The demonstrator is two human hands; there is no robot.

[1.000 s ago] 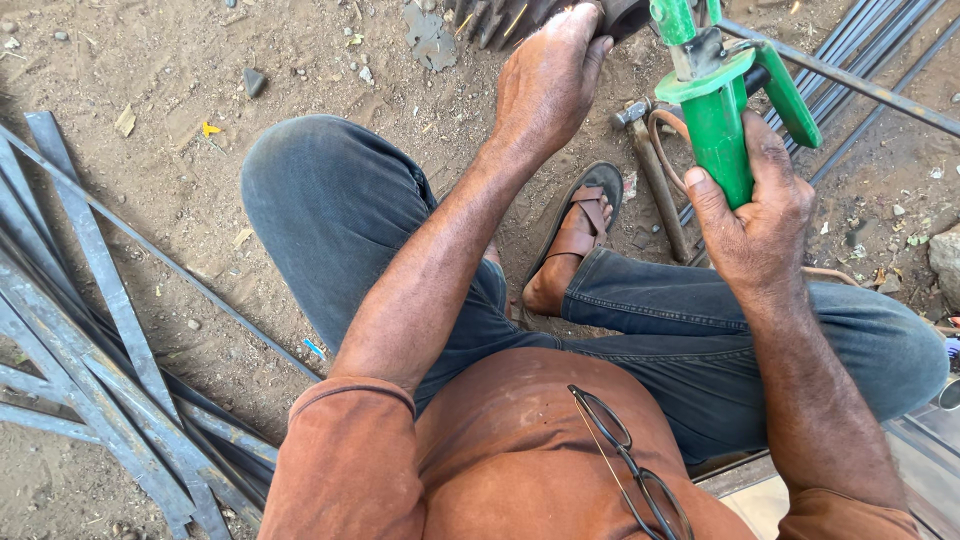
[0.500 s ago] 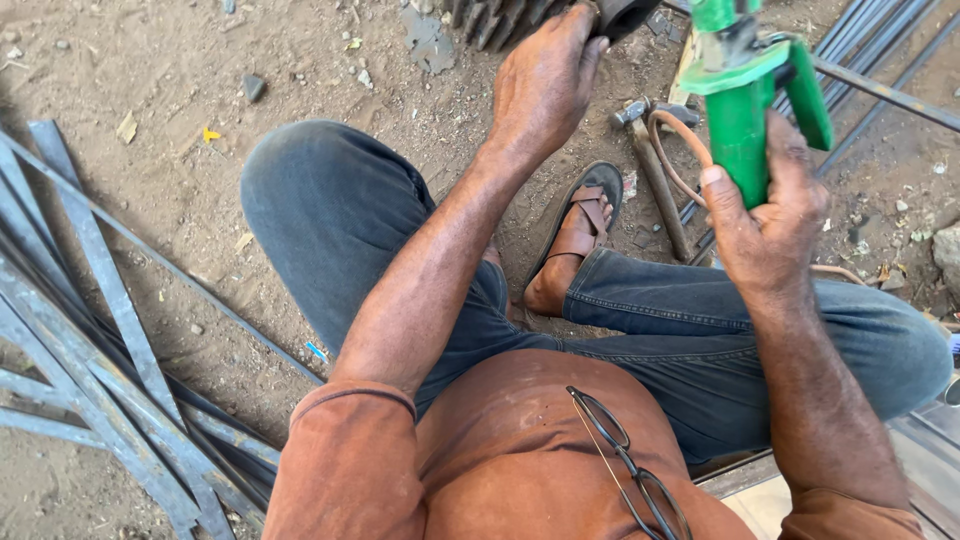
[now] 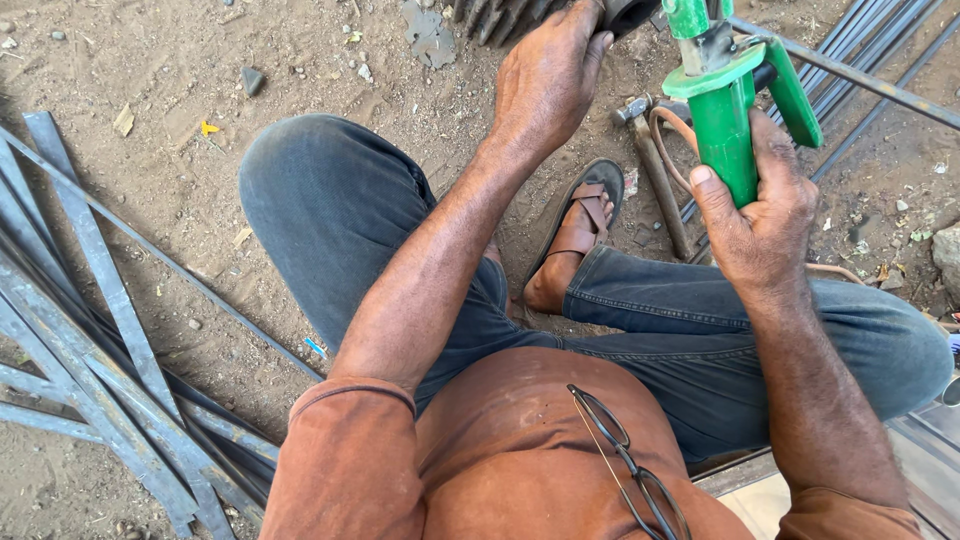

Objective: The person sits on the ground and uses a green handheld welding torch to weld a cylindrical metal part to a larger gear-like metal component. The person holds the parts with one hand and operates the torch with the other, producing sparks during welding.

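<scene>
1. Far left, a pile of flat metal strips (image 3: 95, 330) lies on the dirt ground (image 3: 190, 170), fanned out and overlapping, with a small grey stone (image 3: 252, 80) and a scrap of yellow (image 3: 208, 128) further up on the bare dirt.
2. Next over is the person's bent knee in dark jeans (image 3: 330, 210), and the left arm reaching out across it from a rust-orange sleeve (image 3: 350, 450).
3. The left hand (image 3: 548, 80) sits at the top middle, palm down, fingers curled over a dark ribbed metal part (image 3: 500, 15) (it runs out of the top edge, so I can't say what it is). The grip there is clenched on that part.
4. Below the hand is a foot in a brown sandal (image 3: 585, 225), flat on the ground, and a pair of glasses (image 3: 625, 460) hangs from the front of the shirt.
5. A hammer (image 3: 655, 165) lies on the dirt just right of the sandal, head near the top.
6. The right hand (image 3: 765, 215) holds a green power tool (image 3: 728, 110) upright by its body, grip wrapped tight around it, thumb up the near side. It's up off the ground, above the right leg.
7. Far right, thin dark steel rods (image 3: 870, 60) run diagonally across the dirt behind the tool.
</scene>
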